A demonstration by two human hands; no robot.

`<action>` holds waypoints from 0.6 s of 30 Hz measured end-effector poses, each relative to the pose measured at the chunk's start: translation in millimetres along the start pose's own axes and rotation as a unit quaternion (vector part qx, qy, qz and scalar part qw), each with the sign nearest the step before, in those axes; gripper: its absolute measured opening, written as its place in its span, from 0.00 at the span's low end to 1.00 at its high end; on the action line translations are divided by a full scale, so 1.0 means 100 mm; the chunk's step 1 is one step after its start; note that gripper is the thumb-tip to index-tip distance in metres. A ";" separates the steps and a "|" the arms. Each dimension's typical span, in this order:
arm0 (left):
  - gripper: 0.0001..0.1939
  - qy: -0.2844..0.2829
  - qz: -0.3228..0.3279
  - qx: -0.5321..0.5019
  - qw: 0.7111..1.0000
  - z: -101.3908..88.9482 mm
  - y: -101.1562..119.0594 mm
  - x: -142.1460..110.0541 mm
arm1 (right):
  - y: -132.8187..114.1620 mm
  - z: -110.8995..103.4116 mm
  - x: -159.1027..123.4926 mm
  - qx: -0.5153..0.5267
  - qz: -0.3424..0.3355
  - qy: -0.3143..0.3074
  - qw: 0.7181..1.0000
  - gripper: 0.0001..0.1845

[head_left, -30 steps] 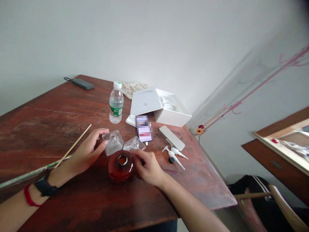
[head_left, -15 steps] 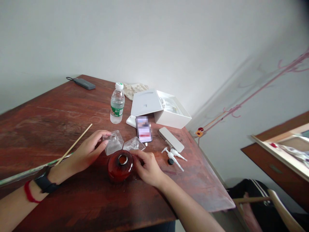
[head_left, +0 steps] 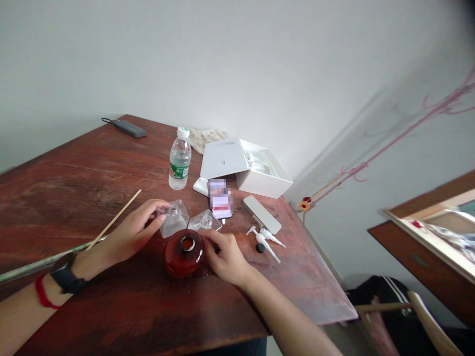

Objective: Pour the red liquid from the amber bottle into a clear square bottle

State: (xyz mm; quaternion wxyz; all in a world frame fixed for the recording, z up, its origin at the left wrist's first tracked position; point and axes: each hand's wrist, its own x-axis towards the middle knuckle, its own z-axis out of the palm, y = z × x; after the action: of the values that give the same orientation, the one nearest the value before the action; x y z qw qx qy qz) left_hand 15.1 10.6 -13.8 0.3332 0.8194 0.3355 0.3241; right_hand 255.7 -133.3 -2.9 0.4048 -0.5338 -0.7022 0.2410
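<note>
A round, dark red glass bottle (head_left: 174, 262) with an open silver-rimmed neck stands upright near the table's front. My right hand (head_left: 224, 254) is closed against its right side, the fingertips partly hidden behind the glass. Behind the red bottle are two clear square glass bottles, both uncapped. My left hand (head_left: 143, 225) has thumb and fingers at the left corner of the left clear bottle (head_left: 177, 223). The right clear bottle (head_left: 211, 220) sits just beyond my right fingers. To the right lie two white pump heads (head_left: 264, 242) and a small black cap (head_left: 260, 247).
A water bottle (head_left: 179, 160) stands farther back, beside an opened white box (head_left: 263, 183). Near them are a phone (head_left: 220, 200) and a pale flat case (head_left: 261, 214). Thin sticks (head_left: 115, 217) lie by my left forearm. A grey power bank (head_left: 128, 128) rests at the back left.
The view has shifted very slightly. Both hands keep their places at the bottles, and nothing on the table has visibly moved.
</note>
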 end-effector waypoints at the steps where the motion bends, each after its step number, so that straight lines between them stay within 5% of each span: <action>1: 0.21 -0.003 -0.003 -0.001 1.000 0.00 0.01 0.00 | 0.00 0.00 0.00 0.000 -0.002 0.001 1.000 0.16; 18: 0.22 -0.012 -0.005 0.001 1.000 0.01 -0.04 0.00 | 0.01 0.00 0.00 -0.001 -0.005 0.000 1.000 0.16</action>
State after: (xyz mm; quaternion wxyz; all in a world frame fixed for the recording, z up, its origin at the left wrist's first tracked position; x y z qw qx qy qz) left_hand 14.5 12.9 -17.5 0.3385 0.8217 0.3358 0.3123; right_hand 256.1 -133.4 -3.8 0.4052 -0.5311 -0.7050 0.2383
